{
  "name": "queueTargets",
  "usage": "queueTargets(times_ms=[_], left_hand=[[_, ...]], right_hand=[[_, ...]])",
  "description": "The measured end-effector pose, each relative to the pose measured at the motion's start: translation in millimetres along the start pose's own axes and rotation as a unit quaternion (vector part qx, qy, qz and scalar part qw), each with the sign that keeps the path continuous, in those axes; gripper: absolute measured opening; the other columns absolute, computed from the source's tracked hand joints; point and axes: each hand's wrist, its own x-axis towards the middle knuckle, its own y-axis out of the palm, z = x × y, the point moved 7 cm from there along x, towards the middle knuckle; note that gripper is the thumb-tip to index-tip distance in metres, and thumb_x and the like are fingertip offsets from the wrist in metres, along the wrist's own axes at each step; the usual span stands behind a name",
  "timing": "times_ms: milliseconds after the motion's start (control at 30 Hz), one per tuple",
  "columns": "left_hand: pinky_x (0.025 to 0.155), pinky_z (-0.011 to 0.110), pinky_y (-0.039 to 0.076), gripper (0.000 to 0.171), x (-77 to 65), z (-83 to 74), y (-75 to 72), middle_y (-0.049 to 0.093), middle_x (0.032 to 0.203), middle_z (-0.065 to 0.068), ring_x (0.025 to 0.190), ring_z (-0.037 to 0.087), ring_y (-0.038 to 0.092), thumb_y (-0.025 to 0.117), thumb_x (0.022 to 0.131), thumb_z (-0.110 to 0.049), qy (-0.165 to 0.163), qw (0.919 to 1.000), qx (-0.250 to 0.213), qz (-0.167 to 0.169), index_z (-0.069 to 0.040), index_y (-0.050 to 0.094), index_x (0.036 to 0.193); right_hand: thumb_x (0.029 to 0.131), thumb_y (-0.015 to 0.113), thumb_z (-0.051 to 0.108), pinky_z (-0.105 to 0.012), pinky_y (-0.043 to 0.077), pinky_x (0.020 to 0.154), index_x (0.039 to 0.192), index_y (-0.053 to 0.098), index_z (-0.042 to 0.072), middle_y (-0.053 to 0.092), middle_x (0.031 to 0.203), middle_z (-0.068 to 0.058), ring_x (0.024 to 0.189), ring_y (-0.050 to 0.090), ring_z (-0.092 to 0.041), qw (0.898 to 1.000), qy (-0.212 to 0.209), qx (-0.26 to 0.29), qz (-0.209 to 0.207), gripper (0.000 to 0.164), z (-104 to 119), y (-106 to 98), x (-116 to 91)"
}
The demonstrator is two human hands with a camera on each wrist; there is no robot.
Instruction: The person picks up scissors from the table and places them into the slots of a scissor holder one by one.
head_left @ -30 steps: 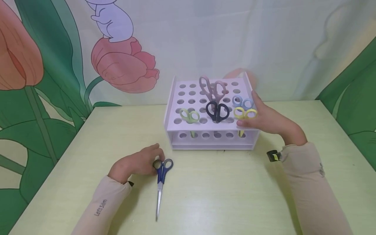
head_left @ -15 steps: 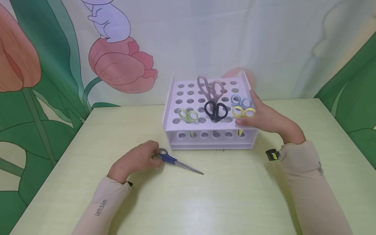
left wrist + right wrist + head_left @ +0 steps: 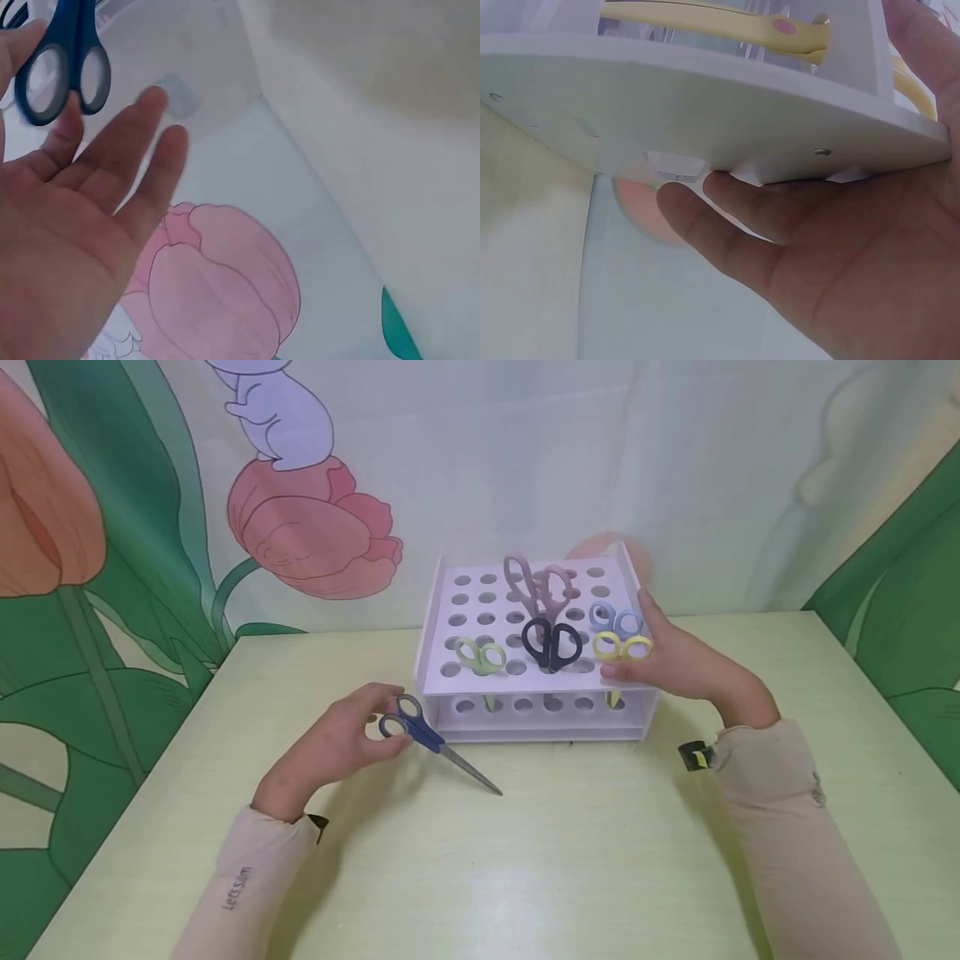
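In the head view, my left hand (image 3: 330,739) pinches the handle loops of blue-handled scissors (image 3: 427,731), held above the table. The metal blades point down to the right. My right hand (image 3: 697,664) grips the right side of a white perforated rack (image 3: 540,734), thumb at the front corner. In the right wrist view, fingers (image 3: 720,240) lie along the outside of the rack's side panel (image 3: 667,112). Green scissors (image 3: 491,664), black scissors (image 3: 553,658), pink scissors (image 3: 551,602), blue scissors (image 3: 628,624) and yellow scissors (image 3: 637,649) stand in its holes.
The rack stands towards the back of a pale wooden table (image 3: 487,877). A cloth backdrop (image 3: 480,460) printed with flowers and leaves hangs behind it. The rack has two tiers of round holes.
My left hand has taken up the blue-handled scissors from the table, turned them so the blades point right, and raised them towards the rack. My right hand keeps its place on the rack.
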Motion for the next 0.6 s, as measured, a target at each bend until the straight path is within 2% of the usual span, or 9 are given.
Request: queueTargets(times_ms=[133, 200, 300, 500, 600], left_hand=[[0.099, 0.046, 0.047, 0.027, -2.8, -9.8, -10.8, 0.061, 0.133, 0.008, 0.113, 0.027, 0.061, 0.08, 0.088, -0.017, 0.027, 0.999, -0.014, -0.034, -0.01, 0.055, 0.098], [0.098, 0.045, 0.048, 0.027, -3.5, -14.0, -14.6, 0.061, 0.133, 0.009, 0.109, 0.028, 0.062, 0.079, 0.089, -0.016, 0.034, 0.9982, -0.024, -0.045, -0.012, 0.054, 0.097], [0.095, 0.046, 0.05, 0.026, -4.9, -18.1, -19.1, 0.062, 0.13, 0.007, 0.105, 0.029, 0.065, 0.077, 0.091, -0.016, 0.03, 0.9974, -0.041, -0.051, -0.012, 0.055, 0.103], [0.09, 0.049, 0.053, 0.027, -8.1, -19.5, -24.4, 0.072, 0.104, 0.004, 0.095, 0.025, 0.071, 0.072, 0.096, -0.016, 0.003, 0.9961, -0.076, -0.045, -0.011, 0.058, 0.119], [0.089, 0.049, 0.054, 0.03, -9.9, -18.8, -27.8, 0.075, 0.099, 0.006, 0.088, 0.021, 0.073, 0.068, 0.098, -0.014, -0.01, 0.9958, -0.078, -0.048, -0.011, 0.061, 0.128]], right_hand=[[0.09, 0.079, 0.034, -0.052, 0.029, 0.109, 0.16, -0.018, 0.021, 0.058, 0.123, -0.018, 0.114, 0.051, -0.031, 1.0, 0.009, -0.004, -0.002, 0.121, 1, -1, -2], [0.089, 0.079, 0.037, -0.052, 0.028, 0.11, 0.16, -0.019, 0.023, 0.057, 0.122, -0.017, 0.115, 0.05, -0.031, 1.0, 0.016, -0.005, -0.003, 0.122, 0, -1, -3], [0.089, 0.079, 0.038, -0.052, 0.028, 0.11, 0.16, -0.02, 0.023, 0.058, 0.122, -0.018, 0.115, 0.05, -0.031, 1.0, 0.018, -0.003, -0.004, 0.122, -1, -2, -3], [0.089, 0.079, 0.037, -0.051, 0.031, 0.108, 0.16, -0.018, 0.023, 0.06, 0.12, -0.017, 0.111, 0.054, -0.03, 1.0, 0.013, -0.001, -0.007, 0.121, -2, -2, -1], [0.089, 0.079, 0.035, -0.05, 0.03, 0.108, 0.16, -0.018, 0.024, 0.061, 0.12, -0.016, 0.111, 0.055, -0.029, 1.0, 0.008, 0.002, -0.006, 0.121, -2, -1, 0]])
